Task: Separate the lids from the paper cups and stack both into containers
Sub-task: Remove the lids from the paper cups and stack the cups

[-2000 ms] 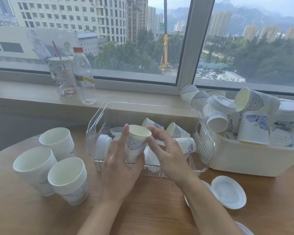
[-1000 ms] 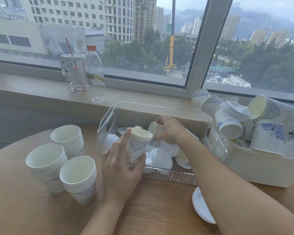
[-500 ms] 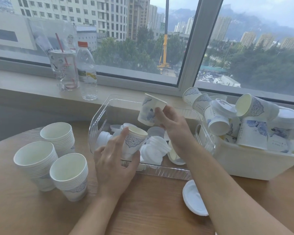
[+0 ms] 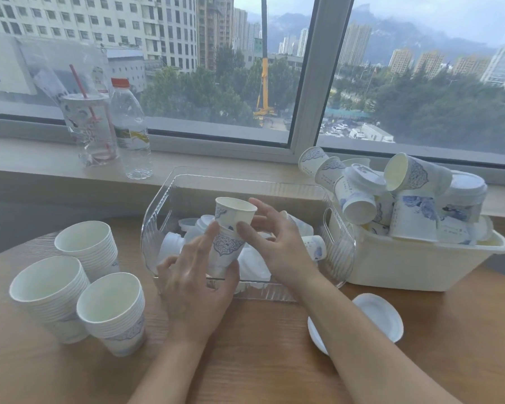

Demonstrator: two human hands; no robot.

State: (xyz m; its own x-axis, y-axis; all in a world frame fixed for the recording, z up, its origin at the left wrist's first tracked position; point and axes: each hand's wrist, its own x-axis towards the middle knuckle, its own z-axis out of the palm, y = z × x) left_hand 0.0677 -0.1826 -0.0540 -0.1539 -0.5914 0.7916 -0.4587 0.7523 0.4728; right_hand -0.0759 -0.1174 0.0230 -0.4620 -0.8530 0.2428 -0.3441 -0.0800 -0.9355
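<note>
2 hands nesting 1 paper cup into another over the clear bin

our left hand [image 4: 197, 282] wraps its fingers round the lower cup [image 4: 226, 247], held above the near wall of the clear bin [image 4: 341, 255]. our right hand [image 4: 277, 243] pinches the upper cup [image 4: 234, 212] by thumb and fingertips, its base set into the lower cup's mouth, tilted. loose lids [image 4: 252, 265] lie in the bin behind. 3 cup stacks [image 4: 70, 290] stand on the counter [image 4: 260, 360] to the left, the white bin [image 4: 420, 263] of mixed cups to the right.
</note>
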